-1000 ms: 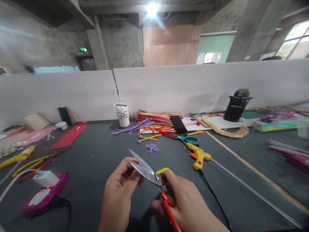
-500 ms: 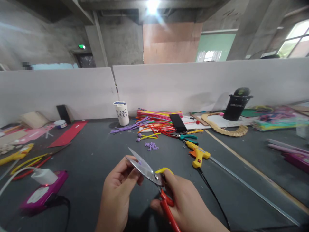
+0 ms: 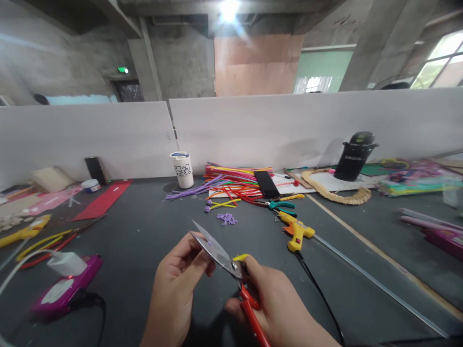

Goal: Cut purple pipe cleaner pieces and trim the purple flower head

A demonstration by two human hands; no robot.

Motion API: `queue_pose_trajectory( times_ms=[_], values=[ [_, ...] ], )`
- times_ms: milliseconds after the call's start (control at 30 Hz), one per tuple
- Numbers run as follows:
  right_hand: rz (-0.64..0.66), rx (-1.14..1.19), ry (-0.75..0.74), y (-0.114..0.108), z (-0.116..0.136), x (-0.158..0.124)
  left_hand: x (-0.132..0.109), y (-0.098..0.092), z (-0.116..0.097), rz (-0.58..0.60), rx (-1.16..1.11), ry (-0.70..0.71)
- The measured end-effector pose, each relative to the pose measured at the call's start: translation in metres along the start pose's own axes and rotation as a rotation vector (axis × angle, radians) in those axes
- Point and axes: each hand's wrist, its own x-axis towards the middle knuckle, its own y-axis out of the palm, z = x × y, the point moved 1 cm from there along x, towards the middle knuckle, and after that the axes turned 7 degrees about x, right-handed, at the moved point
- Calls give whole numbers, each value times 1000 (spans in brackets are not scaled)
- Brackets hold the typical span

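Note:
Scissors [image 3: 217,253] with red handles are in my right hand [image 3: 273,294], its fingers wrapped round the grips. The blades stand apart and point up and left. A yellow curved strip [image 3: 241,257] shows beside the pivot; what it belongs to is unclear. My left hand [image 3: 181,274] is closed in a pinch behind the lower blade. At its fingertips a small purple piece [image 3: 209,243] shows between the blades, mostly hidden. Ahead on the table lie a small heap of cut purple pieces [image 3: 227,219] and yellow stems [image 3: 224,204] with purple balls on their ends.
A yellow glue gun [image 3: 298,231] with a black cord lies right, near teal-handled pliers [image 3: 282,205]. Behind are coloured pipe cleaners [image 3: 238,178], a phone [image 3: 266,183] and a white cup [image 3: 183,169]. A purple power strip [image 3: 68,286] with a white plug sits left.
Almost nothing differs. The right hand and scissors have shifted very slightly, and less of the yellow strip shows over the finger.

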Motion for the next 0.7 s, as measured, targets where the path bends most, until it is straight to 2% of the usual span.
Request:
queue_pose_trajectory(
  times_ms=[700],
  values=[
    [-1,-29,67,0,0,0,4,2,-1,37,-12,-15]
  ],
)
